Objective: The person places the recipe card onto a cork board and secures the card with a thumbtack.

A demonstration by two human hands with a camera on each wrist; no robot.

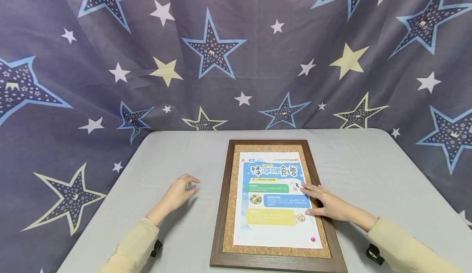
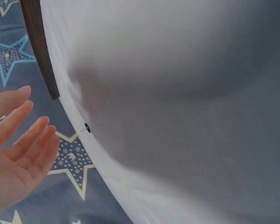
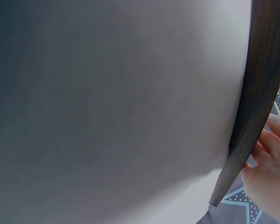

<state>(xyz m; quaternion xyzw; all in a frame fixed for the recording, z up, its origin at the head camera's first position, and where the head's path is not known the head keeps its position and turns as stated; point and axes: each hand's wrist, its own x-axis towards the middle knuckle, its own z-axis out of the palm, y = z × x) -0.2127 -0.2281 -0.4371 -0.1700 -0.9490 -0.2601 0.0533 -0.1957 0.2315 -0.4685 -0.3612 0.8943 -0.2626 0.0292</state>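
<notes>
A cork board in a dark brown wooden frame lies flat on the table. On its cork lies a printed sheet with blue, green and yellow blocks and Chinese characters. My right hand reaches over the frame's right side, fingers extended at the sheet's right edge. Left of the board, my left hand hovers over the table, its fingers loosely bent and holding nothing. A small dark round item lies on the table close to those fingers; its kind is too small to tell.
The board stands on a table with a pale grey cloth. Behind and beside it hangs a purple-grey curtain printed with stars. Black straps or mounts sit under both wrists.
</notes>
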